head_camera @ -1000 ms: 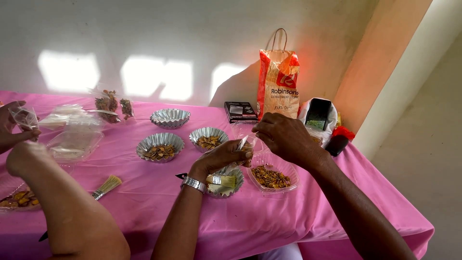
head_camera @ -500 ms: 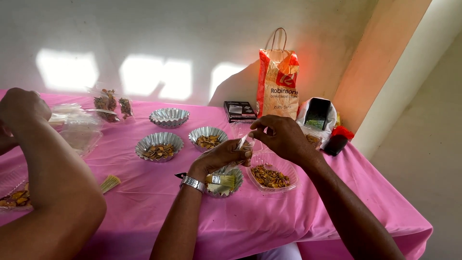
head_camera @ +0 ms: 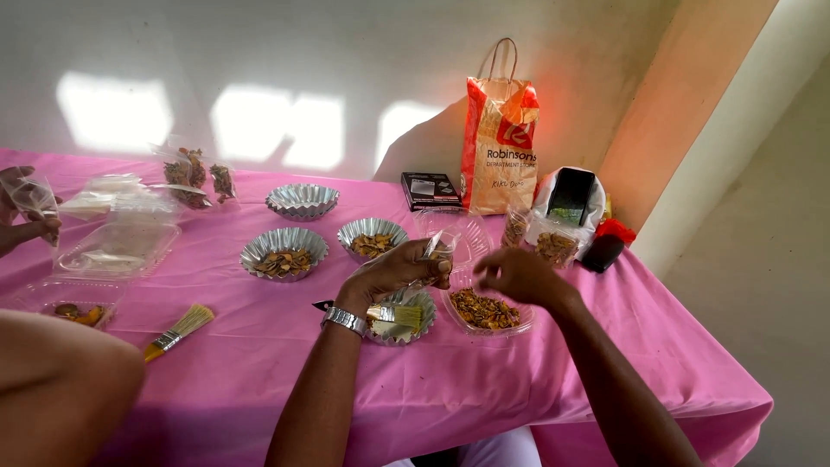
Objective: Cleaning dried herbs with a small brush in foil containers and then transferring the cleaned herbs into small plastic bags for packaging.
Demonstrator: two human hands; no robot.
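My left hand, with a metal watch on its wrist, pinches a small clear plastic bag upright above the pink table. My right hand hovers just right of it, fingers bunched together, over a clear plastic tray of brown dried pieces. Whether it pinches any pieces is too small to see. Beneath my left hand a foil tin holds a small yellow-bristled brush.
Three more foil tins stand behind: an empty one and two with dried pieces. An orange paper bag, a black box, clear lidded trays and a brush lie about. A co-worker's hand holds a clear bag at the left.
My right hand has left the small bag and dropped right, over the tray of dried pieces. The co-worker's raised arm has lowered, and their hand now holds a clear bag.
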